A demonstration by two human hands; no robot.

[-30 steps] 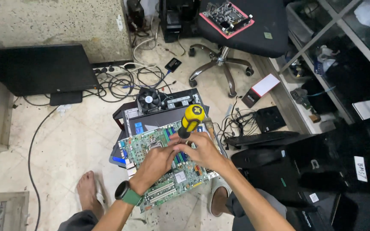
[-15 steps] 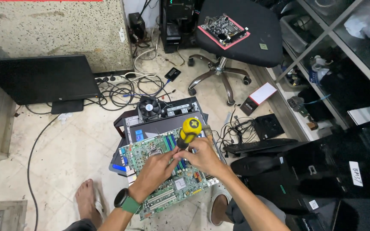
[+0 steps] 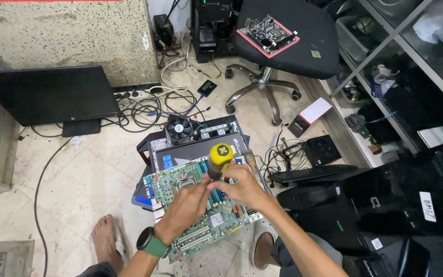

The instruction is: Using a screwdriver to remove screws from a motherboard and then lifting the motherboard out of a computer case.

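A green motherboard (image 3: 206, 220) lies on a stack of dark computer cases on the floor in front of me. My right hand (image 3: 243, 185) grips a screwdriver with a yellow and black handle (image 3: 219, 156), held upright over the board. My left hand (image 3: 186, 208), with a green-strapped watch on its wrist, rests on the board just beside the screwdriver's shaft, fingers curled near the tip. The tip itself is hidden by my hands.
A cooler fan (image 3: 179, 128) sits on the cases behind the board. A black monitor (image 3: 47, 95) leans at the left, tangled cables (image 3: 149, 105) beside it. An office chair (image 3: 283, 36) carries another circuit board. A keyboard (image 3: 308, 174) and shelves stand at the right. My bare feet flank the board.
The view has shifted slightly; both hands stay on the board with the screwdriver upright. My left hand has closed in nearer to the shaft.
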